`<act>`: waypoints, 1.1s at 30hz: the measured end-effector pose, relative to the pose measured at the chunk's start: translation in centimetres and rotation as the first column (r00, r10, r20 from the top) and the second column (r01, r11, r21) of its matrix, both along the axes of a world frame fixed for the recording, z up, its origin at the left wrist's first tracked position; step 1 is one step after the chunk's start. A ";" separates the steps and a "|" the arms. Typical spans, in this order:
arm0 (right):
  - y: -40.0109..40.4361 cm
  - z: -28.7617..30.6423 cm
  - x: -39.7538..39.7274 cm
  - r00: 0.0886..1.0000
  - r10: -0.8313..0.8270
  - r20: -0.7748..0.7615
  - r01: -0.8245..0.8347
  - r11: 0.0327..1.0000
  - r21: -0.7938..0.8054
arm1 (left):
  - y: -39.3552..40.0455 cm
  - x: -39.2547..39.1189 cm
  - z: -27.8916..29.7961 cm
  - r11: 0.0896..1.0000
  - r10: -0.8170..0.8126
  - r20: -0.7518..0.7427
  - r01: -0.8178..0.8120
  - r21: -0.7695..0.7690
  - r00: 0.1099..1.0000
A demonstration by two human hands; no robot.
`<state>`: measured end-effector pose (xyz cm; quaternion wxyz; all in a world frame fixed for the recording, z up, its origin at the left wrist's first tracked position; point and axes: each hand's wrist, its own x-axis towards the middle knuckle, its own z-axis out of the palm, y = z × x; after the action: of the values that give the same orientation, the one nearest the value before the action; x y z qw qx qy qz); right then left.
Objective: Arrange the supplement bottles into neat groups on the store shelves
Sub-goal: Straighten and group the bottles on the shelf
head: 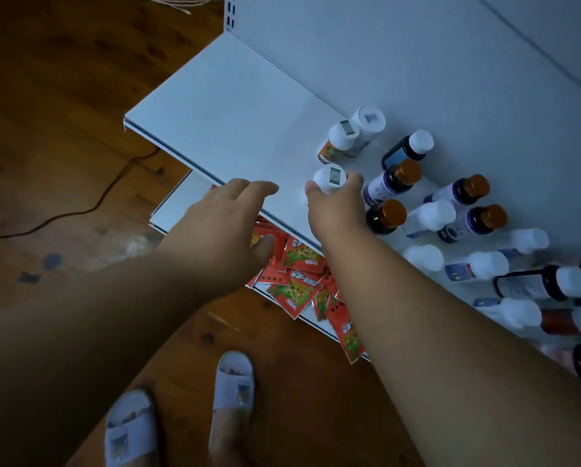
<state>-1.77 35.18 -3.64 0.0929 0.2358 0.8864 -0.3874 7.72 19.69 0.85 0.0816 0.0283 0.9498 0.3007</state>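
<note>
Slippers (184, 406): white pair on the wood floor.
Packets (302, 274): red sachets heaped on the lower shelf.
Left hand (230, 219): fingers relaxed, holding nothing, over the shelf (235, 106) edge.
Right hand (337, 205): gripping a white-capped bottle (331, 178) upright on the shelf.
Beyond: two matching bottles (349, 136); dark and white bottles (450, 210) crowd right.

On the white metal shelf (235, 106), two white-capped plastic bottles (353, 136) stand touching near the back panel. At their 6 o'clock, just beside them, stands a third white-capped bottle (329, 180), gripped by the right hand (336, 207). At its 9 o'clock the left hand (228, 224) hovers over the shelf's front edge. At 3 o'clock stand amber-capped dark bottles (393, 183). Red foil packets (302, 281) lie on the lower shelf, underneath.
</note>
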 end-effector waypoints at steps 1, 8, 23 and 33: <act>0.0 -0.4 -0.2 1.000 0.019 0.001 -0.019 1.000 0.015 | 0.1 -0.3 -0.7 1.000 0.006 0.001 -0.006 0.008 1.000; -0.7 2.5 3.7 0.978 0.111 -0.177 -0.130 0.987 -0.095 | -0.4 0.6 -0.7 0.998 0.024 -0.003 -0.024 0.055 1.000; -5.1 33.8 26.4 0.997 -0.070 0.014 0.054 0.598 -0.800 | -6.9 18.6 29.7 0.959 -0.191 0.001 0.186 0.214 0.982; 0.6 44.8 30.3 0.961 -0.251 -0.117 0.032 0.523 -0.852 | -1.8 20.3 39.0 0.911 -0.387 -0.105 0.398 0.111 0.916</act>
<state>28.51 35.75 41.16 0.0616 0.1880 0.5714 -0.7965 28.00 17.91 39.81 0.0999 0.2359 0.9057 0.3378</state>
